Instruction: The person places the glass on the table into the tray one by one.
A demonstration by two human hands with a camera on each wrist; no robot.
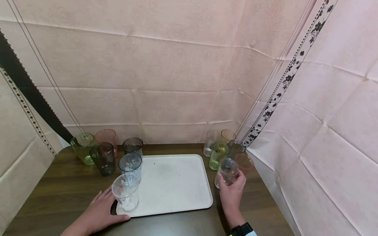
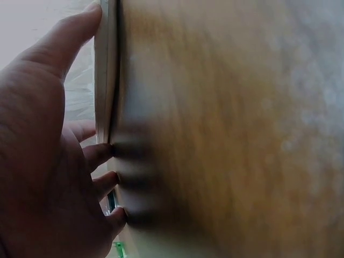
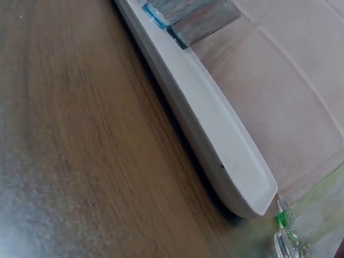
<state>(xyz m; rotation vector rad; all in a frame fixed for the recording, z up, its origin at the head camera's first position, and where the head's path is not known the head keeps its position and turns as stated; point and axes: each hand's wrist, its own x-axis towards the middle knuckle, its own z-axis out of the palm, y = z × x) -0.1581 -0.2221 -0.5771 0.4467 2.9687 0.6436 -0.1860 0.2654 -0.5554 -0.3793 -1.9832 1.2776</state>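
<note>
In the head view, my right hand grips a clear glass on the table's right side, thumb on one side and fingers on the other. The white tray lies in the middle. My left hand rests at the tray's front left corner, fingers spread and thumb along the front edge. In the left wrist view, the thumb touches the tray's rim and the fingertips touch the tabletop. Along the tray's left side stand a clear stemmed glass, a blue glass and a dark grey glass.
Left of the tray stand a green glass, a pink glass and a dark glass. Around the right hand cluster a green glass, a pink glass and several others. Cloth hangs behind the wooden table.
</note>
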